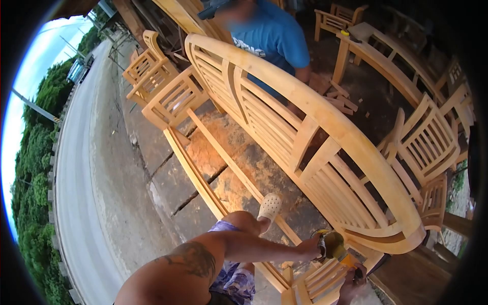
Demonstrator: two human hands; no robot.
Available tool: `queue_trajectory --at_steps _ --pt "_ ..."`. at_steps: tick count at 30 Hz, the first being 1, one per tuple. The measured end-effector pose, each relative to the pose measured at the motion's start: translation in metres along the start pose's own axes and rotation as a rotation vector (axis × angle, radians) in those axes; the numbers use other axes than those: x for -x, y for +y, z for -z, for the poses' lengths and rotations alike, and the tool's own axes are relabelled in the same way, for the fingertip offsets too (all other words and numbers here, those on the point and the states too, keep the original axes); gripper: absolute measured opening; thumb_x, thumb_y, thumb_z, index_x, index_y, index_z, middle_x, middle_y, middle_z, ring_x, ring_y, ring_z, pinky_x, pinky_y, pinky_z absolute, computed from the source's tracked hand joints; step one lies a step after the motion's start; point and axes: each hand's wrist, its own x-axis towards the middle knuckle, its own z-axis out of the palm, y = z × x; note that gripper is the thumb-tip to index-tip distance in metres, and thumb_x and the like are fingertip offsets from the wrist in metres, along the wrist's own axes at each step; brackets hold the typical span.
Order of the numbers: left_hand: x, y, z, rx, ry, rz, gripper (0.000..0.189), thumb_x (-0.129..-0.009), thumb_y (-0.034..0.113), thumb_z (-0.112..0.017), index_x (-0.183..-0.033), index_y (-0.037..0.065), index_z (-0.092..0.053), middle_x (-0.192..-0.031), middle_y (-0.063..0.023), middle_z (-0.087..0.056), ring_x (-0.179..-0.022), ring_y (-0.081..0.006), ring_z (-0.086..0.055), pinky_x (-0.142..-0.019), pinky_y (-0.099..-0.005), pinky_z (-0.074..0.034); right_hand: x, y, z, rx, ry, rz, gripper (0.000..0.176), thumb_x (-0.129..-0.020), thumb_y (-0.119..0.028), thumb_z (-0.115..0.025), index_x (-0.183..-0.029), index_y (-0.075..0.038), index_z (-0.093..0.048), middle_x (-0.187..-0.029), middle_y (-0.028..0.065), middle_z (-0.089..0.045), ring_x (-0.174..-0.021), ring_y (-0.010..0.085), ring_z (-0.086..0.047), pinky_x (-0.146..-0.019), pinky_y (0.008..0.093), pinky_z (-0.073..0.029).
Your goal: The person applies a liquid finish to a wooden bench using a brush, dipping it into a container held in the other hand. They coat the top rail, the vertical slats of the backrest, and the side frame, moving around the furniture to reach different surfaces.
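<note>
My left hand (311,248) is closed round a tin can (333,245) at the lower right, its open top showing a yellowish inside. Just below and to the right, my right hand (355,279) grips a tool with an orange-yellow part (348,261), which is close to the can's rim. Both hands are above the slatted wooden armrest side (320,279) of a large unpainted bench. Its long curved backrest (305,109) runs from the upper left to the can. My foot in a beige clog (270,206) is between the bench's seat rails.
Another person in a blue shirt (277,38) is behind the backrest. Wooden chairs (427,140) stand at the right, more chairs (152,76) at the upper left. Wood offcuts (343,99) lie on the floor. Sawdust covers part of the ground. A road (79,178) runs along the left.
</note>
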Motion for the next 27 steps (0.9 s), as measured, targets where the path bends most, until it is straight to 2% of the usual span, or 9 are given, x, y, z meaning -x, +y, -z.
queue_trajectory --at_steps 2,5,8,11,14,17,20,24,27 --pt "-0.008 -0.010 -0.007 0.008 0.008 -0.025 0.082 -0.085 0.015 -0.056 -0.158 0.009 -0.020 -0.093 -0.0232 -0.072 -0.079 -0.0343 -0.073 -0.072 -0.0443 -0.057 0.004 0.006 0.009 -0.011 -0.019 -0.063 0.019 -0.096 -0.013 -0.060 -0.113 -0.006 -0.062 -0.070 0.0029 -0.059 -0.058 0.0129 -0.056 -0.054 0.0266 -0.045" --pt "-0.003 -0.004 -0.004 -0.003 -0.023 -0.002 0.079 -0.086 0.016 -0.056 -0.157 0.009 -0.021 -0.111 -0.0291 -0.069 -0.102 -0.0412 -0.069 -0.085 -0.0479 -0.055 0.010 -0.005 0.020 -0.040 -0.058 -0.045 0.021 -0.096 -0.013 -0.064 -0.111 0.002 -0.064 -0.097 0.0122 -0.066 -0.080 0.0187 -0.060 -0.068 0.0313 -0.049" --pt "-0.011 -0.014 -0.011 0.016 -0.009 -0.025 0.079 -0.087 0.017 -0.056 -0.157 0.009 -0.022 -0.111 -0.0285 -0.069 -0.102 -0.0412 -0.069 -0.085 -0.0478 -0.055 0.011 -0.007 0.020 -0.194 0.048 0.036 0.022 -0.093 -0.009 -0.065 -0.111 0.004 -0.066 -0.103 0.0128 -0.068 -0.083 0.0182 -0.062 -0.065 0.0314 -0.050" --pt "-0.003 -0.005 -0.008 0.023 -0.009 -0.011 0.079 -0.087 0.017 -0.056 -0.157 0.008 -0.022 -0.111 -0.0281 -0.069 -0.102 -0.0410 -0.069 -0.084 -0.0481 -0.055 0.009 -0.039 0.021 -0.050 -0.064 0.151 0.021 -0.090 0.000 -0.063 -0.110 0.002 -0.068 -0.104 0.0131 -0.069 -0.084 0.0194 -0.063 -0.066 0.0336 -0.050" --pt "-0.005 -0.005 -0.009 -0.010 -0.013 0.005 0.078 -0.087 0.017 -0.057 -0.157 0.008 -0.023 -0.111 -0.0281 -0.069 -0.100 -0.0406 -0.070 -0.083 -0.0483 -0.055 0.002 -0.056 0.007 0.243 -0.221 0.428 0.029 -0.084 0.009 -0.060 -0.110 -0.003 -0.069 -0.104 0.0131 -0.067 -0.081 0.0192 -0.061 -0.065 0.0336 -0.049" --pt "0.000 0.004 -0.004 -0.022 -0.013 0.023 0.077 -0.087 0.018 -0.057 -0.156 0.008 -0.024 -0.109 -0.0282 -0.069 -0.099 -0.0403 -0.070 -0.082 -0.0484 -0.056 0.002 -0.054 0.006 0.188 -0.305 0.412 0.041 -0.076 0.016 -0.056 -0.108 -0.006 -0.070 -0.100 0.0132 -0.065 -0.081 0.0214 -0.060 -0.062 0.0319 -0.046" --pt "-0.011 -0.010 -0.010 -0.029 0.014 -0.009 0.081 -0.085 0.018 -0.059 -0.157 0.011 -0.021 -0.099 -0.0250 -0.072 -0.090 -0.0381 -0.072 -0.077 -0.0467 -0.056 0.008 -0.042 0.021 0.129 -0.332 0.238 0.042 -0.071 0.017 -0.054 -0.103 -0.005 -0.070 -0.098 0.0113 -0.064 -0.081 0.0213 -0.060 -0.060 0.0301 -0.043" --pt "-0.018 -0.017 -0.013 -0.063 0.012 0.000 0.082 -0.085 0.017 -0.058 -0.158 0.011 -0.021 -0.101 -0.0258 -0.071 -0.091 -0.0383 -0.072 -0.078 -0.0470 -0.056 0.001 -0.060 0.037 0.101 -0.350 0.302 0.040 -0.070 0.017 -0.052 -0.097 -0.006 -0.070 -0.099 0.0094 -0.065 -0.081 0.0189 -0.058 -0.059 0.0297 -0.042" --pt "-0.020 -0.017 -0.012 -0.059 0.003 0.011 0.083 -0.085 0.017 -0.058 -0.158 0.011 -0.019 -0.102 -0.0261 -0.071 -0.092 -0.0385 -0.072 -0.078 -0.0468 -0.056 0.006 -0.058 0.048 0.110 -0.352 0.142 0.037 -0.068 0.015 -0.055 -0.096 -0.005 -0.070 -0.098 0.0089 -0.064 -0.082 0.0200 -0.058 -0.063 0.0297 -0.043"
